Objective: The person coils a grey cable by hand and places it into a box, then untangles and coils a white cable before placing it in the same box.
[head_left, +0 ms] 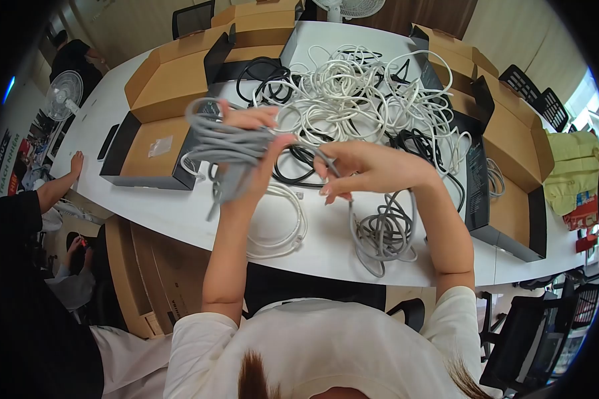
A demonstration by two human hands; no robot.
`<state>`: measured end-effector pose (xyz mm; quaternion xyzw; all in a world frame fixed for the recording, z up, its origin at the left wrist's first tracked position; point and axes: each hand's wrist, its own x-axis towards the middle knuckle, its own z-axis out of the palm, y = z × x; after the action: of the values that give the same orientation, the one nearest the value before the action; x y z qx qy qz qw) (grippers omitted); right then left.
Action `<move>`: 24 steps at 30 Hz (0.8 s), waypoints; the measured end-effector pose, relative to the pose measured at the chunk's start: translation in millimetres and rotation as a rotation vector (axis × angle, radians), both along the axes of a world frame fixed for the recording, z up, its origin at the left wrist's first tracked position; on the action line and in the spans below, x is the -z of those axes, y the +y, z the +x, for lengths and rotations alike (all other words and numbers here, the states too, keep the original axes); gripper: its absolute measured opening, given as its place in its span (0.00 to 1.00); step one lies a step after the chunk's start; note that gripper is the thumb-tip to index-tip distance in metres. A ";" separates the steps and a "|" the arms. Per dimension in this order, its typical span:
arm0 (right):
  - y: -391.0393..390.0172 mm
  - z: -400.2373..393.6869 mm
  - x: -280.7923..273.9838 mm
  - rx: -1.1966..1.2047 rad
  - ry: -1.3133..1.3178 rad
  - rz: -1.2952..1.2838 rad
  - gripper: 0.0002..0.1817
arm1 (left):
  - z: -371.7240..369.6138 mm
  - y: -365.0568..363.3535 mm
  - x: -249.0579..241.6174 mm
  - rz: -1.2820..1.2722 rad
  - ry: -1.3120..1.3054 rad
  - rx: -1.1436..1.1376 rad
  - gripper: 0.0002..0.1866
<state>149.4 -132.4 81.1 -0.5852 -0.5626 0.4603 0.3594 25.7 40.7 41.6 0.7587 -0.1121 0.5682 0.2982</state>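
A looped bundle of grey cable is in my left hand, whose fingers wrap round it; the bundle is blurred by motion. To its right, my right hand pinches a strand of grey cable that runs down towards a tangled grey coil on the white table. Below my left hand lies a coiled white cable. Beyond both hands spreads a large heap of white cables mixed with black cables.
An open cardboard box stands at the left, another at the right with a grey cable inside, and more behind. A co-worker's hand rests on the left table edge. Fans, chairs and another person are farther off.
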 end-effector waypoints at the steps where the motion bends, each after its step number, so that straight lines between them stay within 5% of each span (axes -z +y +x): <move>1: -4.9 4.6 -2.3 0.032 0.020 0.016 0.10 | -2.7 -2.3 1.9 0.032 0.090 0.006 0.22; 4: -16.0 6.0 -19.5 0.083 -0.091 0.002 0.11 | -3.0 -8.4 2.8 0.117 0.294 -0.007 0.18; 8: -11.1 -6.9 -14.5 0.053 -0.329 -0.001 0.17 | 12.2 -5.3 -1.3 -0.491 0.001 0.373 0.08; 11: -13.7 -12.8 -21.0 0.056 -0.477 0.002 0.19 | 10.8 -2.3 -4.7 -0.312 0.059 0.340 0.08; 14: -25.0 -2.9 -27.6 0.111 -0.565 -0.023 0.18 | -7.7 -10.3 -8.0 0.205 0.479 0.002 0.19; 17: -27.2 1.1 -32.7 0.147 -0.441 -0.006 0.18 | -3.4 -10.1 19.6 0.386 0.531 -0.261 0.26; 20: -23.9 -4.0 -24.6 0.160 -0.357 0.047 0.19 | 9.4 -0.8 23.3 0.517 0.279 -0.508 0.17; 24: -36.5 9.7 -30.6 0.091 -0.151 0.090 0.25 | 7.6 16.6 5.5 0.368 0.406 -0.577 0.15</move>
<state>159.1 -168.9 111.7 -0.6265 -0.5810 0.3721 0.3625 33.3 57.3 36.1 0.8967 0.0671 0.4375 0.0014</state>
